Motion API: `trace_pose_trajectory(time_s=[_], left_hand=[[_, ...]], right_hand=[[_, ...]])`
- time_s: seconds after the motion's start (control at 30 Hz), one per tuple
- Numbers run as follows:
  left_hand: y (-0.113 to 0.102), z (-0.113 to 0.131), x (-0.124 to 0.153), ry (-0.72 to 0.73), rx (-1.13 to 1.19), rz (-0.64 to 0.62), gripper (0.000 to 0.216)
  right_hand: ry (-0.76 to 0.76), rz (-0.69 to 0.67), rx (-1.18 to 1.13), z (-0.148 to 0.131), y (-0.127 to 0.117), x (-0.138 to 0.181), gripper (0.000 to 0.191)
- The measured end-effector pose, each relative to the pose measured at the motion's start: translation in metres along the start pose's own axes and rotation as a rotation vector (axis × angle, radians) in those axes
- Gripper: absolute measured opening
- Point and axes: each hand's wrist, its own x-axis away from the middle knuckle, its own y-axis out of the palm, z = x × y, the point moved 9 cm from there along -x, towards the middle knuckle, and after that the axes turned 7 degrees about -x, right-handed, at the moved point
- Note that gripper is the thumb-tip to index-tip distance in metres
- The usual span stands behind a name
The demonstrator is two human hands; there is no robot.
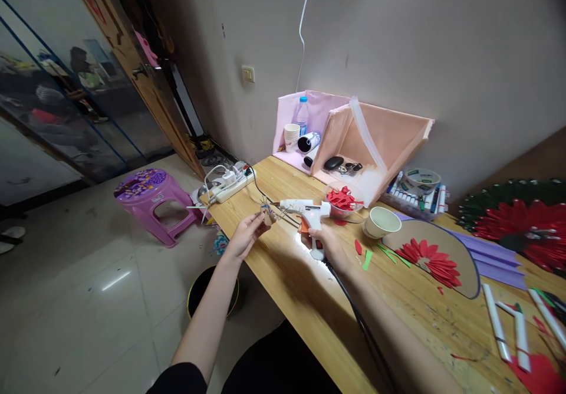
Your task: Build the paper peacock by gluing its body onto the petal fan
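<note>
Head: angular white plastic glue gun [312,209]

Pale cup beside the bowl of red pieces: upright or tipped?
Upright: the pale cup stands on the table, its open mouth facing up.

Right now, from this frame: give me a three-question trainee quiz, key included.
1. Which hand holds the white glue gun? A) left B) right C) both
2. True or false: the blue-capped bottle lies on the floor.
3. Fill in: the paper flower on the half-round card is ____.

Key:
1. B, the right hand.
2. False; the bottle stands in the pink compartment.
3. Red.
</note>
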Motion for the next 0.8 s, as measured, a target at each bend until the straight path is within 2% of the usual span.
trace_pose_trajectory(time_s=[0.23,0.43,0.53,0.63,0.8], left_hand=[[-0.007,-0.003,-0.002,-0.064,-0.035,0.051,0.033],[-0.018,-0.002,-0.003,-0.083,-0.073,0.12,0.037],[-0.032,0.004,-0.001,-0.056,-0.097,0.214,0.037],[-0.044,0.016,0.005,0.003,-0.119,0.315,0.038],[-0.039,0.039,0.018,0.126,-0.224,0.385,0.039]], right_hand=[[0.016,0.01,-0.068,0.009,0.002,0.001,0.027],[-0.049,0.091,0.167,0.02,-0.009,-0.007,0.031],[-0.09,0.189,0.261,0.035,-0.015,-0.024,0.033],[-0.104,0.277,0.396,0.054,-0.007,-0.049,0.031],[-0.028,0.423,0.623,0.074,0.019,-0.093,0.027]])
